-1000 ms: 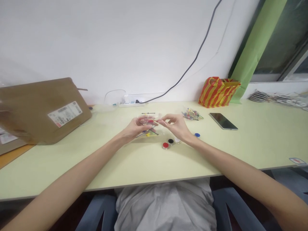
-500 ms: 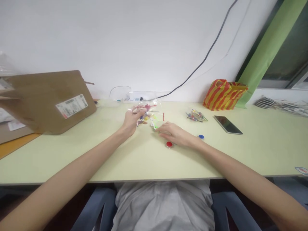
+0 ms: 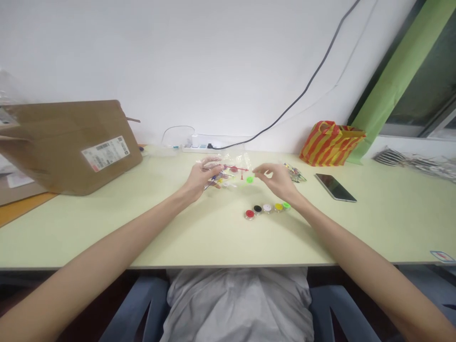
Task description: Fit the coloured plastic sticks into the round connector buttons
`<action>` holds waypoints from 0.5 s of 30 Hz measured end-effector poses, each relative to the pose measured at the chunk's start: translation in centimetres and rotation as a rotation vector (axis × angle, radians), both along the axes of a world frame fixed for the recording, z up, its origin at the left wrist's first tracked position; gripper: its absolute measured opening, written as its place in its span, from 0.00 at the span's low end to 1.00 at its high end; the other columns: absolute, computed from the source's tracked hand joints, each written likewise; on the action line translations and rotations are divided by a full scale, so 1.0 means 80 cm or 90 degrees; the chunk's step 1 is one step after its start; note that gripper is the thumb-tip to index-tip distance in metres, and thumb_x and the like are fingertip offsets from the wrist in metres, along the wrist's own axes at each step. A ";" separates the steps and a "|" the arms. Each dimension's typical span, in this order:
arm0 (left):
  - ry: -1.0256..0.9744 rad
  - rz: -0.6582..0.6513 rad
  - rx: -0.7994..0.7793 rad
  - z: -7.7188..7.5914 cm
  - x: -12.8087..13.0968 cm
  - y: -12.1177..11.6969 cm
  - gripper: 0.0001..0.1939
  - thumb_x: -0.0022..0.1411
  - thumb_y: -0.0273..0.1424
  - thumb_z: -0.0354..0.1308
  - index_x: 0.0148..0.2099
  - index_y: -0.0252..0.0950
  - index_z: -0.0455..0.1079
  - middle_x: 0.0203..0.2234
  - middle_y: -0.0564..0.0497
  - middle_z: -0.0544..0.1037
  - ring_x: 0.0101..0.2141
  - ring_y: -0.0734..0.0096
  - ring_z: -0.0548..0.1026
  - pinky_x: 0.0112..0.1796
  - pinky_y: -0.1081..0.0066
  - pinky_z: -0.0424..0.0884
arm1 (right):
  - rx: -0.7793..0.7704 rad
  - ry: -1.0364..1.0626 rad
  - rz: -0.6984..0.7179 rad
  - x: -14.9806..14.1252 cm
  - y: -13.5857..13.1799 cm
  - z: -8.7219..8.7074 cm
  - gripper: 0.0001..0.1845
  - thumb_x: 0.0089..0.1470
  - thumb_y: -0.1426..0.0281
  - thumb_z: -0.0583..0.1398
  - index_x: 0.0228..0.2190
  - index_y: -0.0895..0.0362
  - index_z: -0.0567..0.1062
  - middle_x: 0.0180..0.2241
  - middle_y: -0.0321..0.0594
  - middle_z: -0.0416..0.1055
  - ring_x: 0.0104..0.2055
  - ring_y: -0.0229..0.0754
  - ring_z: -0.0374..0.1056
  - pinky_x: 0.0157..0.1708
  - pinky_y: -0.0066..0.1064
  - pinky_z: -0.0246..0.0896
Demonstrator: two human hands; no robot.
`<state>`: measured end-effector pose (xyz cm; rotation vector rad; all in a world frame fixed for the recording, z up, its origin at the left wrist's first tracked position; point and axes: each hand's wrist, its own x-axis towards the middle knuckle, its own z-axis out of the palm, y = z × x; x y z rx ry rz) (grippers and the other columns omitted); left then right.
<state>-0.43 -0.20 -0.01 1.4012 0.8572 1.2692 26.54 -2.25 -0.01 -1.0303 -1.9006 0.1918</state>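
My left hand (image 3: 199,180) is closed around a clear plastic bag (image 3: 245,160) of small coloured plastic parts. A red plastic piece (image 3: 234,169) with thin arms shows at the bag. My right hand (image 3: 278,179) is beside the bag's right end, thumb and forefinger pinched together; what is between them cannot be made out. Just below those fingertips is a bright green disc (image 3: 250,180). Nearer me, a row of small round pieces stands on the table: a red one (image 3: 250,214), a black one (image 3: 257,209), a white one (image 3: 267,208), a yellow one (image 3: 279,207) and a green one (image 3: 286,205).
Behind my right hand lies a pile of thin coloured parts (image 3: 295,174). A phone (image 3: 335,187) and a striped bag (image 3: 331,143) are to the right. A cardboard box (image 3: 71,147) stands left. A power strip (image 3: 195,149) with a black cable (image 3: 302,90) is by the wall.
My right hand has moved right and away from me, off the table near the parts, uncovering the row of round pieces. My left hand has shifted slightly right with the bag.
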 end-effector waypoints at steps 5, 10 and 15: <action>0.007 -0.016 0.001 0.001 -0.001 0.001 0.31 0.54 0.42 0.74 0.56 0.37 0.71 0.41 0.44 0.83 0.38 0.56 0.84 0.20 0.75 0.76 | 0.100 0.176 -0.108 0.018 0.009 0.012 0.10 0.59 0.70 0.59 0.40 0.54 0.80 0.37 0.40 0.80 0.36 0.43 0.73 0.40 0.37 0.67; 0.015 -0.046 0.002 0.001 -0.003 0.001 0.30 0.55 0.42 0.73 0.56 0.37 0.70 0.42 0.43 0.82 0.38 0.55 0.85 0.19 0.76 0.75 | 0.123 0.318 -0.096 0.024 0.008 0.021 0.08 0.58 0.67 0.61 0.38 0.55 0.78 0.38 0.42 0.78 0.38 0.44 0.74 0.38 0.36 0.69; 0.052 -0.123 -0.028 0.005 -0.004 -0.004 0.28 0.55 0.41 0.73 0.55 0.37 0.72 0.44 0.41 0.82 0.37 0.55 0.85 0.18 0.77 0.74 | 0.033 0.331 -0.027 0.007 0.001 0.015 0.08 0.54 0.65 0.65 0.36 0.56 0.78 0.36 0.42 0.79 0.38 0.46 0.77 0.40 0.39 0.70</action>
